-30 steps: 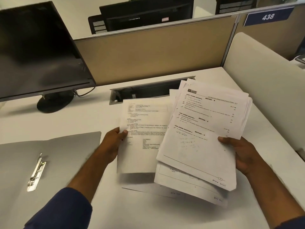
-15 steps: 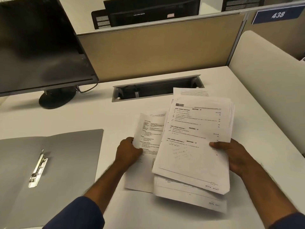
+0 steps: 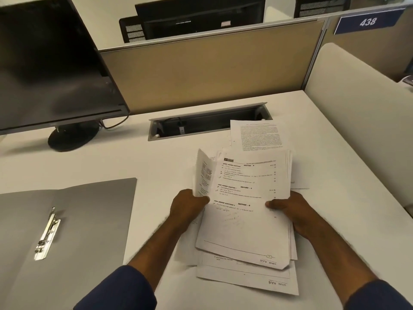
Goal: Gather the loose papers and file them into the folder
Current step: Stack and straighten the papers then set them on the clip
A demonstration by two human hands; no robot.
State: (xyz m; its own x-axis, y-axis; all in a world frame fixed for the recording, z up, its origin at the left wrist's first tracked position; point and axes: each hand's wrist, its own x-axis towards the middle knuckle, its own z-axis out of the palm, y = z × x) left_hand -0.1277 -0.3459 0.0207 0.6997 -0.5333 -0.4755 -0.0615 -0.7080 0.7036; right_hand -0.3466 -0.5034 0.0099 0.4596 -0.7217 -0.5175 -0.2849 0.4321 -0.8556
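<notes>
A stack of printed white papers is held between both hands just above the white desk. My left hand grips the stack's left edge, where one sheet curls upward. My right hand grips the right edge, thumb on top. Another printed sheet lies flat on the desk behind the stack, partly covered by it. A grey folder lies open on the left of the desk, its metal fastener clip facing up.
A black monitor on a round stand occupies the back left. A recessed cable tray is set into the desk behind the papers. Beige partition panels close the back and a white panel the right side.
My left hand brought its separate sheet rightward against the stack in my right hand. The fanned sheets have drawn closer together and the bundle has come lower toward the desk.
</notes>
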